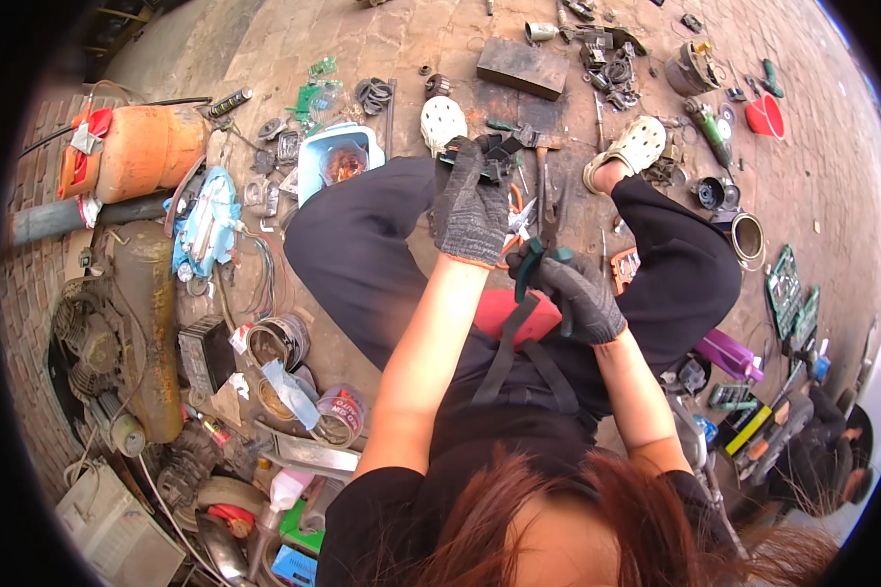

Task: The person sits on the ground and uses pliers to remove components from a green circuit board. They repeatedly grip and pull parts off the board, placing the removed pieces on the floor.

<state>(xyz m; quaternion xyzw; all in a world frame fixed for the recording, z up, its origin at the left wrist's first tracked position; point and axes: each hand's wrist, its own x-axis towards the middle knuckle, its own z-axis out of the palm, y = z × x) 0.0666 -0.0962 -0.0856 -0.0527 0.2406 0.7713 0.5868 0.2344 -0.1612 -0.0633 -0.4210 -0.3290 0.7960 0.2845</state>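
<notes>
My left hand (468, 217), in a grey knit glove, is raised between my knees with its fingers closed round a small dark part (496, 168), mostly hidden by the glove. Lower and to the right, my right hand (585, 298), gloved alike, grips pliers with dark green handles (529, 266). Their jaws are hard to make out against the dark ground. Below both hands a red piece (519, 311) lies at my lap. A hammer (542, 147) rests on the ground just beyond my left hand, with scissors-like orange-handled tools (515, 223) partly hidden between the hands.
A pale blue basin (313, 157) holding copper-coloured wire stands beyond my left knee. An orange gas cylinder (157, 147) lies far left. Ahead sits a dark metal block (524, 68). An angle grinder (710, 132) and a red bowl (765, 116) are at the right.
</notes>
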